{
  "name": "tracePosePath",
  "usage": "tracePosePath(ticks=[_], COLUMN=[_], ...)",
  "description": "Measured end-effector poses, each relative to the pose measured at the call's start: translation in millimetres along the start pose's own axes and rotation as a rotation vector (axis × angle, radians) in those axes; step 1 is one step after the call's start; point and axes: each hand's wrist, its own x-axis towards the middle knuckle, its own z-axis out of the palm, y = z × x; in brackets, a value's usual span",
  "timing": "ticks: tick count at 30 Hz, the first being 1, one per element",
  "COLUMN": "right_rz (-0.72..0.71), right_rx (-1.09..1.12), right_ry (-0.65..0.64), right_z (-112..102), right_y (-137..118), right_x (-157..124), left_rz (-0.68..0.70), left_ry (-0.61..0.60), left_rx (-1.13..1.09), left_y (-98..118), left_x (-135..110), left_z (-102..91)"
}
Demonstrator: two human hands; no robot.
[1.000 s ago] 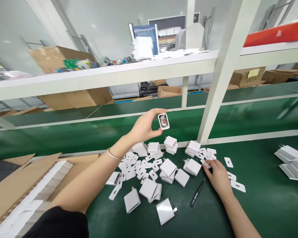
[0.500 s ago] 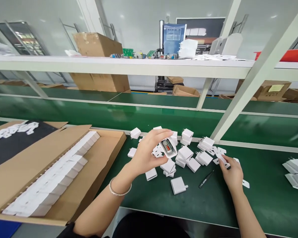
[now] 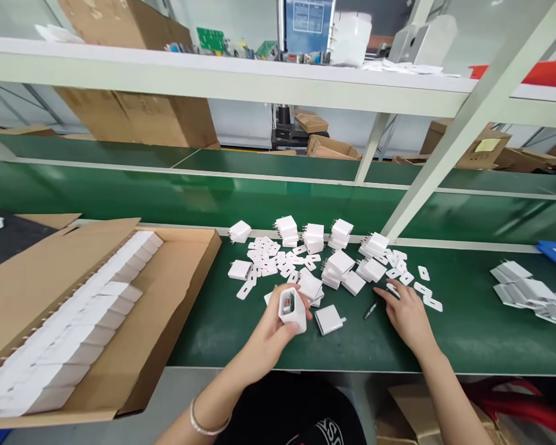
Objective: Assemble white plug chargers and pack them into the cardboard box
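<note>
My left hand (image 3: 271,337) is closed round a white charger housing (image 3: 293,312), its open end facing up toward me with a circuit board and a red part inside. My right hand (image 3: 408,312) is low over the table, fingers apart, beside a slim black pen-like tool (image 3: 370,310). A small white end plate (image 3: 391,289) lies partly under its fingers; whether they touch it I cannot tell. Between the hands a charger housing (image 3: 328,319) lies flat with a small tab sticking out at its side. Behind are several white chargers (image 3: 339,267) in loose stacks.
Loose white end plates (image 3: 264,253) lie left of the stacks, others (image 3: 423,272) at the right. An open cardboard box (image 3: 185,266) with rows of white chargers stands left. More housings (image 3: 521,287) lie far right. A slanted white post (image 3: 426,185) rises behind the table.
My view has tipped down. My left hand has come lower and nearer with the housing. My right hand has moved from the white plates toward the black tool, its fingers spreading.
</note>
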Motion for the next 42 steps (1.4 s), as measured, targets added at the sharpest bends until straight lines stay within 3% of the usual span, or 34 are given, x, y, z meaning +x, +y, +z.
tracePosePath(ticks=[4, 7, 10, 14, 18, 20, 24, 27, 31, 42], right_rz=[-0.155, -0.158, -0.035, 0.215, 0.289, 0.34, 0.457, 0.378, 0.282, 0.209], right_rx=[0.133, 0.202, 0.224, 0.334, 0.418, 0.559, 1.098, 1.278, 1.34, 1.378], right_ry=[-0.092, -0.072, 0.029, 0.198, 0.238, 0.229, 0.192, 0.121, 0.139, 0.152], right_z=[-23, -41, -56, -77, -94, -100, -109, -111, -104, -92], right_y=[-15, -24, -42, -82, -129, -153, -199, -224, -237, -237], right_x=[6, 3, 1, 10, 21, 21, 19, 26, 33, 24], left_rz=[-0.203, -0.242, -0.19, -0.024, 0.062, 0.075, 0.079, 0.091, 0.118, 0.15], left_ry=[-0.027, -0.004, 0.018, 0.04, 0.071, 0.088, 0.106, 0.117, 0.139, 0.164], left_rx=[0.047, 0.187, 0.313, 0.45, 0.521, 0.558, 0.615, 0.655, 0.723, 0.763], left_y=[-7, 3, 15, 27, 31, 30, 28, 27, 24, 24], left_x=[-20, -28, -31, -30, -29, -30, -33, -35, -35, -34], left_z=[17.3, 22.2, 23.2, 24.3, 25.4, 25.0, 23.8, 24.4, 26.9, 28.4])
